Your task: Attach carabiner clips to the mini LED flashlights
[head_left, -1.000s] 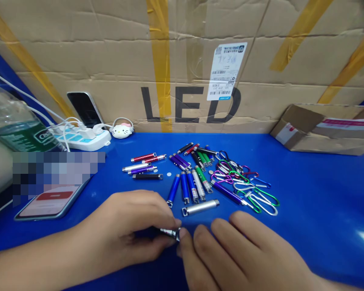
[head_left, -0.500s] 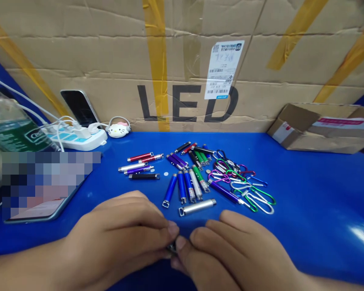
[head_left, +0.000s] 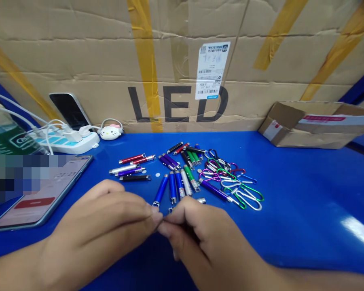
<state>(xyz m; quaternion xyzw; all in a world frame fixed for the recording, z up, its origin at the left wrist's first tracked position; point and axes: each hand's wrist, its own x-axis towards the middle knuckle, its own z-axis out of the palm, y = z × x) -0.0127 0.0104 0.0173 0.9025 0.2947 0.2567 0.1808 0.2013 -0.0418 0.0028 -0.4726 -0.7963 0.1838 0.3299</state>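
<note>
Left hand (head_left: 109, 230) and right hand (head_left: 200, 238) meet at near centre of the blue surface (head_left: 306, 182), fingers pinching a small part (head_left: 165, 218), mostly hidden. Likely light, rigid and slippery, like the mini torches (head_left: 172, 186) just beyond; grip by the ends.

Left hand (head_left: 109, 226): bare, broad back, rounded knuckles, faint creases at joints. Fingertips (head_left: 154, 213): blunt, nails cut short.
Left forearm (head_left: 15, 270): bare, smooth, wide, at front left corner of surface (head_left: 291, 194).
Right hand (head_left: 200, 238): bare, thick fingers, knuckle folds showing, short nails.
Right forearm (head_left: 315, 279): bare, smooth, along front edge toward the right corner.
</note>
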